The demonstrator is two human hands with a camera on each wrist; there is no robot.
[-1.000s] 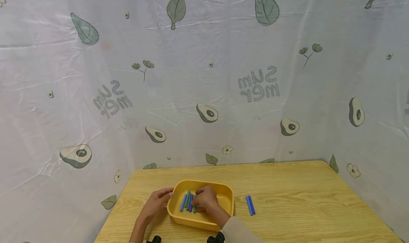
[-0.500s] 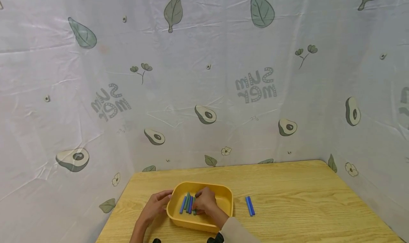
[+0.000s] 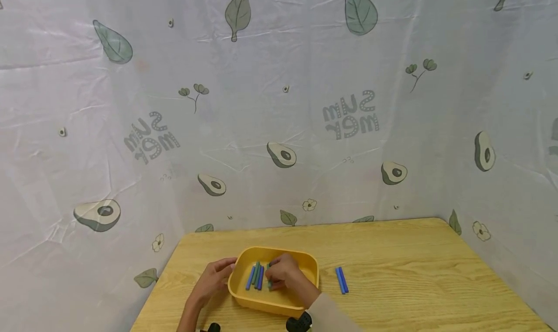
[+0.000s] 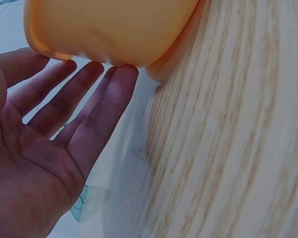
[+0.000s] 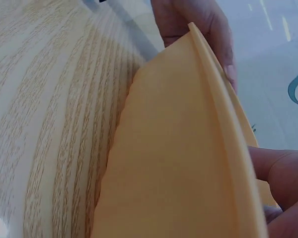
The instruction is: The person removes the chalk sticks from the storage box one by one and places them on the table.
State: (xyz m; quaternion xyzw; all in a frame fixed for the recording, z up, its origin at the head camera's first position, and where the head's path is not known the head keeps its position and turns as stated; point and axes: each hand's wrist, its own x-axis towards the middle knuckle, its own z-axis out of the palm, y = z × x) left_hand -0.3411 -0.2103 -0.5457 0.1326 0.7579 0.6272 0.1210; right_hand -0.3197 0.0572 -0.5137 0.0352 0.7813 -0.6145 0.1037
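Note:
A yellow plastic tray rests on the table, with several short blue, green and purple sticks side by side in its left half. Their material is unclear. My right hand reaches inside and pinches a green stick, mostly covered by the fingers, just right of a purple stick. At the tray's left end, my left hand touches the outside. In the left wrist view, its fairly straight fingers meet the tray wall. The right wrist view shows mainly the tray's outer side, which hides most of the right fingers.
Two blue sticks lie close together on the wooden table, right of the tray. A pale printed curtain hangs behind the table and along both sides. Black wrist cameras sit at the frame's bottom edge.
My right hand has shifted slightly right inside the tray with the green stick, leaving a gap beside the purple one. My left hand stays at the tray's left end.

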